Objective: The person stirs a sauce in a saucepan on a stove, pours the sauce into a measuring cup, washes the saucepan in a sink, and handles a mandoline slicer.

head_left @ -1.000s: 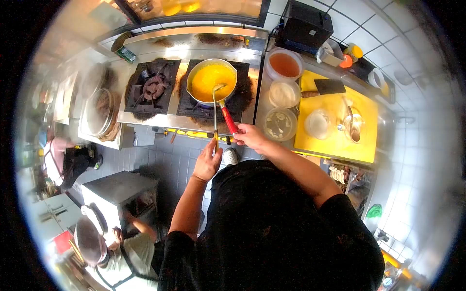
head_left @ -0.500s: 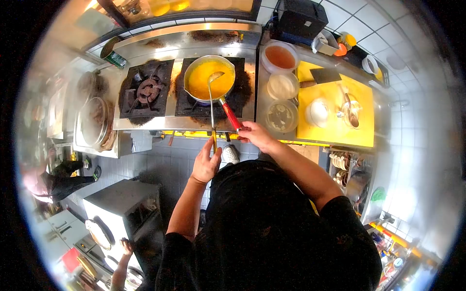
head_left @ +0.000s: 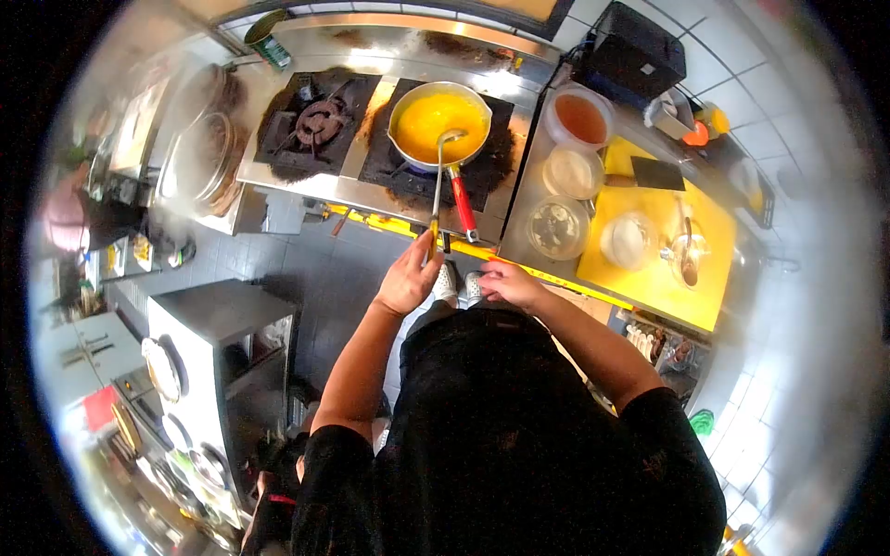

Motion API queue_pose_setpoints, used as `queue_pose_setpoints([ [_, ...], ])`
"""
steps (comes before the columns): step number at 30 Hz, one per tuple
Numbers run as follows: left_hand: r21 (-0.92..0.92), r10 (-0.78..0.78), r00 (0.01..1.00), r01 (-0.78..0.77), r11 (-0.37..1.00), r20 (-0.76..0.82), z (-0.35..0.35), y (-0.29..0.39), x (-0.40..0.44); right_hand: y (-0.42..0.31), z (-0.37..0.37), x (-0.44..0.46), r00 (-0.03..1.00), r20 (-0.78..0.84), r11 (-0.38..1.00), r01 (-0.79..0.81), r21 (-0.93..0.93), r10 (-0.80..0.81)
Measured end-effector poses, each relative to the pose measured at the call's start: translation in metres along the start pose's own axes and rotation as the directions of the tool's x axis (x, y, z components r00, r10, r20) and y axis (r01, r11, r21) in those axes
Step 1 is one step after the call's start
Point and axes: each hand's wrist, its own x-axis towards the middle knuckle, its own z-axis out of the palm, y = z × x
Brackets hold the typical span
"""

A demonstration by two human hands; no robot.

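A saucepan (head_left: 405, 146) with a red handle (head_left: 464, 206) sits on the right burner, filled with thick yellow liquid (head_left: 436, 120). A long-handled ladle (head_left: 438, 190) dips its bowl into the liquid near the pan's right side. My left hand (head_left: 411, 275) is closed round the lower end of the ladle's handle. My right hand (head_left: 510, 283) hangs just below the stove's front edge, apart from the pan handle. Its fingers are loosely bent and apart, with nothing visible in them.
The left burner (head_left: 320, 122) stands beside the pan. To the right are tubs, one with reddish liquid (head_left: 581, 118), and a yellow cutting board (head_left: 658, 296) bearing a cleaver (head_left: 657, 173), a white-filled bowl (head_left: 628, 241) and a glass container (head_left: 689, 257). Another person (head_left: 69, 213) is far left.
My right hand has let go of the saucepan's red handle and drawn back toward my body. The ladle's bowl has shifted right within the pan. My view has turned slightly.
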Motion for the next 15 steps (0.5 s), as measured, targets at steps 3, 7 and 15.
queue_pose_setpoints([
  [3, -0.102, -0.129, 0.988, 0.120, 0.988, -0.085, -0.024, 0.028, 0.019, 0.000, 0.006, 0.010, 0.998, 0.057, 1.000, 0.006, -0.030, -0.004],
  [7, -0.295, -0.411, 0.811, 0.307, 0.905, -0.417, -0.082, 0.074, 0.054, 0.023, 0.026, 0.046, 0.999, 0.047, 0.998, -0.018, 0.052, 0.016],
  [15, -0.932, -0.917, 0.184, -0.149, 0.330, -0.353, -0.163, 0.090, 0.028, 0.023, 0.073, 0.118, 0.981, -0.110, 0.905, -0.101, 0.413, 0.160],
])
